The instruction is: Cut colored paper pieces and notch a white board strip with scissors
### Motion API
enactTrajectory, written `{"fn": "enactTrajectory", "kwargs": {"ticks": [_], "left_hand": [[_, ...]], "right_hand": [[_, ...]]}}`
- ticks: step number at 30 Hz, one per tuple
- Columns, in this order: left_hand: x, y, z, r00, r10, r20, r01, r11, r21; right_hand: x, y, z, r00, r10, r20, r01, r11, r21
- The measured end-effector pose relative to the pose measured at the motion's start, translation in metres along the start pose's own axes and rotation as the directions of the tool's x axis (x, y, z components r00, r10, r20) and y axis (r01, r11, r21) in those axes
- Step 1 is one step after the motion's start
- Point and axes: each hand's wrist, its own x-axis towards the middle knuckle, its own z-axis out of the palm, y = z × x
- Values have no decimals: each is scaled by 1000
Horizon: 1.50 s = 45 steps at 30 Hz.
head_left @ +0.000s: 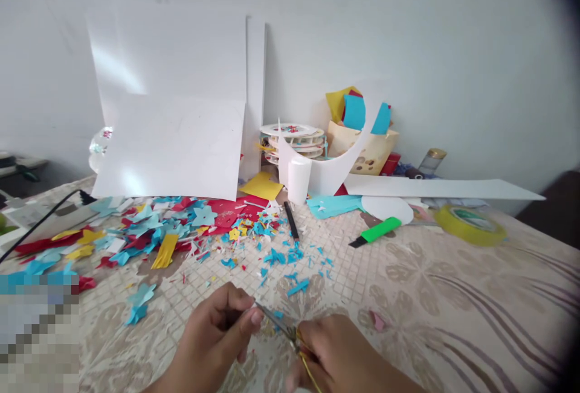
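Observation:
Near the front edge of the view, my right hand [328, 348] is wrapped round the handles of small scissors [283, 326]. The blades point up and left, and their tips reach the fingertips of my left hand [222, 332]. Thumb and forefinger of that hand are pinched together; whatever sits between them is too small to make out. Small blue paper scraps [296, 287] lie on the patterned tablecloth [344, 296] just beyond the scissors.
Coloured paper pieces [149, 224] heap at the left. Farther back are a black pen [291, 220], a green cutter [380, 230], yellow tape [471, 224], a white roll [299, 180] and a paper cup [362, 146]. Large white sheets [176, 145] lean against the wall.

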Motion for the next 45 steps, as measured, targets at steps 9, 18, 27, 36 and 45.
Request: {"fn": "enactTrajectory", "kwargs": {"ticks": [9,18,27,36,45], "left_hand": [[-3,1,0,1000,10,-7,-9,999,34],[-1,-3,-1,985,86,149,-88,996,10],[0,7,1,963,38,265,-15,996,-87],[3,5,-1,971,76,228,-82,997,15],[1,7,2,974,108,197,-128,988,87]], "right_hand": [[5,2,1,1000,25,-2,-25,979,-202],[-7,14,4,996,-31,-87,20,991,-132],[-15,7,0,995,-53,-81,39,986,-161],[-16,1,4,977,-53,-204,-22,937,-348],[-18,0,0,976,-88,-200,9,931,-364]]}}
